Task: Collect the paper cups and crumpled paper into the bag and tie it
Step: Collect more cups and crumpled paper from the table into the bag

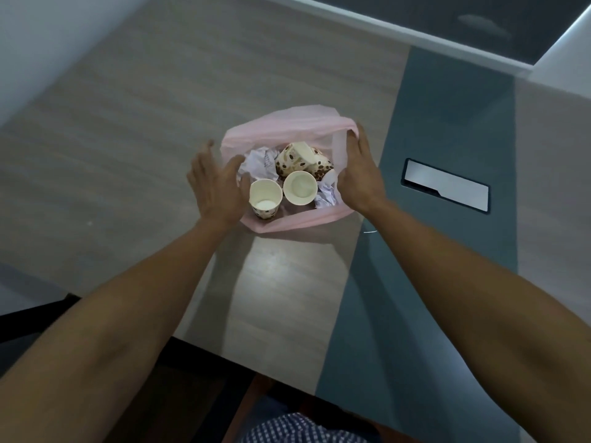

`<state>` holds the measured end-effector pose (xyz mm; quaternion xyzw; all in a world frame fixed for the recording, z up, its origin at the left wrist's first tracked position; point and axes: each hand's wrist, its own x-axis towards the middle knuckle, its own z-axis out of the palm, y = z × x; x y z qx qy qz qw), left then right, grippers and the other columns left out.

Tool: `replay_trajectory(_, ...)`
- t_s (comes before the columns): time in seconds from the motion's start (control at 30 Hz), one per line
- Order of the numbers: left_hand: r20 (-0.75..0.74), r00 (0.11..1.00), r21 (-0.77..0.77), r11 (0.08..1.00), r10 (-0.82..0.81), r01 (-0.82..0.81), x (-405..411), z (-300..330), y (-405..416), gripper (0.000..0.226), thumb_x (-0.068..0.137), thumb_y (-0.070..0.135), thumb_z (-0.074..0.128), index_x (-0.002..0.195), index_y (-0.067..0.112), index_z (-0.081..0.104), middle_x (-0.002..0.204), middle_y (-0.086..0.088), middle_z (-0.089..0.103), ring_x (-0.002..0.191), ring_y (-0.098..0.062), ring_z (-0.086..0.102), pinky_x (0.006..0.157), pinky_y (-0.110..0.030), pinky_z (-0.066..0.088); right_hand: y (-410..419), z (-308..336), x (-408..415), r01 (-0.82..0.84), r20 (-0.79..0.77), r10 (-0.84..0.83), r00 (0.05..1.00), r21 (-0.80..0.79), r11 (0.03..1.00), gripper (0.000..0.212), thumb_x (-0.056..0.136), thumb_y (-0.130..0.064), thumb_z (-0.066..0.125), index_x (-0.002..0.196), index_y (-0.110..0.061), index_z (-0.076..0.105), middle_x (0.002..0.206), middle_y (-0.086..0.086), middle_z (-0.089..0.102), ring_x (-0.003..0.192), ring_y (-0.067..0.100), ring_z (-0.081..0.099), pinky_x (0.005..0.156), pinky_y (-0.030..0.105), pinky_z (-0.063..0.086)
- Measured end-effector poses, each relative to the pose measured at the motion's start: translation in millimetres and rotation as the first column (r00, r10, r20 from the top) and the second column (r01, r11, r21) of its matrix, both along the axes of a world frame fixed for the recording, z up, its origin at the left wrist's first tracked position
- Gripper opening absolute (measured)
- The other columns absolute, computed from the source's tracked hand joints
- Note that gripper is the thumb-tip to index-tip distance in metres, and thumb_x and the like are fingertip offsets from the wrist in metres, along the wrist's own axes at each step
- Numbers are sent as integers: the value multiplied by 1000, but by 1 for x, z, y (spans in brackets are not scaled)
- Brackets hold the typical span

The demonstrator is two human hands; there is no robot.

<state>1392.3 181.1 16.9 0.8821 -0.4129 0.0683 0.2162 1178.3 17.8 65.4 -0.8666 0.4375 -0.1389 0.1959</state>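
A pink plastic bag [281,123] sits open-mouthed on the wood-grain counter [128,123], about midway across it and set back from the near edge, close to where the wood surface meets a grey-blue strip [447,129]. Inside the bag lie several paper cups: two cream-coloured cups [266,195] stand mouth-up side by side at the near side of the bag, and behind them spotted cups [295,158] lie tipped over against each other. Crumpled paper [260,164] is tucked in at the bag's left side, and another wad [326,196] shows at its right. The left hand [217,183] hovers at the bag's left rim with fingers spread and relaxed, its grip wide and holding nothing. The right hand [359,174] lies against the bag's right rim, fingers fairly straight along the plastic; whether its grip pinches the film cannot be told. A flat rectangular panel [446,185] is set into the grey-blue strip, well apart from the bag.
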Motion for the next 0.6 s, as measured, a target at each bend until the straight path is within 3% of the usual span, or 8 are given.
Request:
replay_trajectory(0.1, -341, 940, -40, 999, -24, 11, 3, -5, 7, 47, 95, 40, 59, 140, 26, 56, 165, -13, 12, 142, -41, 35, 107, -51, 41, 2, 2, 0, 5, -11, -5, 1000, 1, 1000, 91, 81, 10, 51, 157, -26, 14, 167, -10, 3, 88, 33, 59, 71, 50, 57)
replay_trajectory(0.17, -430, 903, -61, 998, -7, -21, 2, -1, 6, 59, 98, 35, 58, 150, 14, 42, 162, -13, 23, 138, -37, 42, 108, -48, 40, 4, 4, 0, 10, -15, -10, 1000, 10, 1000, 94, 81, 11, 52, 157, -27, 13, 167, -11, 3, 90, 32, 59, 71, 50, 57)
replay_trajectory(0.27, -413, 911, -131, 990, 1, -60, 1, 14, 3, 57, 95, 24, 62, 146, 9, 41, 146, -11, 39, 123, -35, 53, 102, -46, 43, 7, 8, 1, 8, -8, -8, 1000, -14, 1000, 93, 81, 11, 51, 157, -28, 13, 167, -11, 5, 89, 32, 60, 69, 49, 57)
replay_trajectory(0.4, -343, 937, -185, 983, -56, -9, 4, 43, 5, 57, 90, 11, 59, 143, 12, 40, 146, -8, 36, 113, -36, 57, 94, -48, 49, 13, 28, 2, 49, 9, -49, 999, -45, 998, 88, 84, 9, 49, 158, -26, 16, 168, -10, 5, 98, 34, 61, 75, 47, 55)
replay_trajectory(0.6, -320, 945, -146, 989, -72, 26, 7, 91, 21, 75, 84, -3, 53, 153, 15, 31, 150, -6, 32, 119, -32, 53, 97, -45, 49, 30, 64, -1, 71, 80, -65, 995, -75, 995, 81, 86, 7, 48, 156, -24, 22, 166, -8, 14, 111, 35, 58, 86, 50, 54)
